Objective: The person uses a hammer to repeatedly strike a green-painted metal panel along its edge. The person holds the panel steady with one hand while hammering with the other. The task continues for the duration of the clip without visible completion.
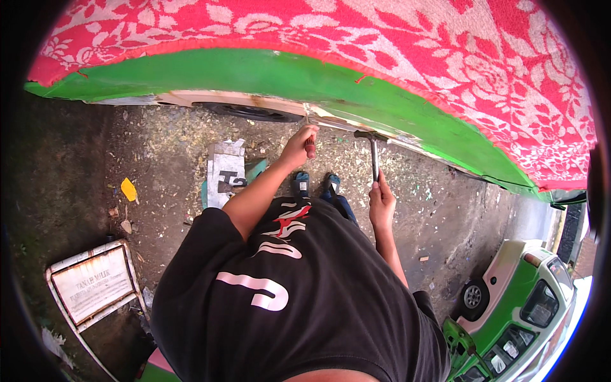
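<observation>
On rough, dark ground (445,210) littered with pale chips and scraps, a person in a black printed shirt (286,286) stands close against a green vehicle body panel (286,79). A red-and-white floral cloth (445,57) is draped over the top of the panel. Along the panel's lower edge (344,124) the paint is stripped to a pale, rusty strip.

The left hand (299,145) is raised to that stripped edge, fingers wrapped tightly around a thin chisel-like tool with a dark red handle (310,145), its tip against the metal. The right hand (380,202) is lower, closed firmly around the bottom of a hammer (374,156) handle; the hammer stands upright with its head level with the edge, just right of the chisel.

Blue shoes (316,184) show beneath the arms. A yellow scrap (129,190) and a grey stencilled sheet (224,173) lie to the left, a framed white sign (95,286) lower left, and another green vehicle (515,312) lower right.

The chisel's tip is too small to make out clearly, and the wheel (251,112) under the panel is mostly hidden.
</observation>
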A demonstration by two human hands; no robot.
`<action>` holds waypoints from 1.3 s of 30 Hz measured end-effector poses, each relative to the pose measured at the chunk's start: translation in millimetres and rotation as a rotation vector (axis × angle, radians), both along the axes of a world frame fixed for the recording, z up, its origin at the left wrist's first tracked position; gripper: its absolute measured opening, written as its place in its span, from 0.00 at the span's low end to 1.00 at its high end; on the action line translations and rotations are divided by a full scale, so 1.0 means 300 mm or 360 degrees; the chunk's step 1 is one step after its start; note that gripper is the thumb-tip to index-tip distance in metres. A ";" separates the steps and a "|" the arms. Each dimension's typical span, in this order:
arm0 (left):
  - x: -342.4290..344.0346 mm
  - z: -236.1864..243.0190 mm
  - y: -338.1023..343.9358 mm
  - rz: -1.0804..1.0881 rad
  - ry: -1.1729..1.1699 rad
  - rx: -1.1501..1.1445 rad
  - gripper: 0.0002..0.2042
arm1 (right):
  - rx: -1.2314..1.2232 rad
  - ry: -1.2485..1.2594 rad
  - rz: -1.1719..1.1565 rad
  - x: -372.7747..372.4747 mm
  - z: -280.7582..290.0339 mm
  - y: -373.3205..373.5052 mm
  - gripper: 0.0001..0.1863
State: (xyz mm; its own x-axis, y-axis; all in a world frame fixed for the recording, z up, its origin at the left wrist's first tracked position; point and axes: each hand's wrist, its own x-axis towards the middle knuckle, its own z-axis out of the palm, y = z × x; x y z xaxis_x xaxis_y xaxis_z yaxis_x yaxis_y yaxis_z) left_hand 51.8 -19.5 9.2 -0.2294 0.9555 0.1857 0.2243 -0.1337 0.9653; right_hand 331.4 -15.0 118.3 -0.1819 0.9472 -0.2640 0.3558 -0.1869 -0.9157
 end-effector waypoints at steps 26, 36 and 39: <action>-0.059 -0.006 0.048 -0.0028 0.0261 -0.0128 0.11 | -0.0074 -0.0189 0.0060 -0.021 0.067 -0.031 0.22; -0.082 0.001 0.084 -0.0116 0.0358 -0.0396 0.08 | 0.0105 -0.0272 0.0143 -0.029 0.038 -0.019 0.21; -0.099 -0.023 0.126 -0.0046 0.0341 -0.0291 0.07 | 0.0233 -0.0303 0.0271 -0.083 0.110 -0.010 0.21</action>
State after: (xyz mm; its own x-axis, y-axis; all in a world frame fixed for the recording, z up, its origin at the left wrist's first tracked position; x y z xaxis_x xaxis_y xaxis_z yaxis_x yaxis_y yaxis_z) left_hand 22.1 18.2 2.2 -0.1757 0.9831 0.0512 0.4246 0.0288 0.9049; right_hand 306.6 -17.9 151.2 -0.3016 0.9379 -0.1712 0.5385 0.0194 -0.8424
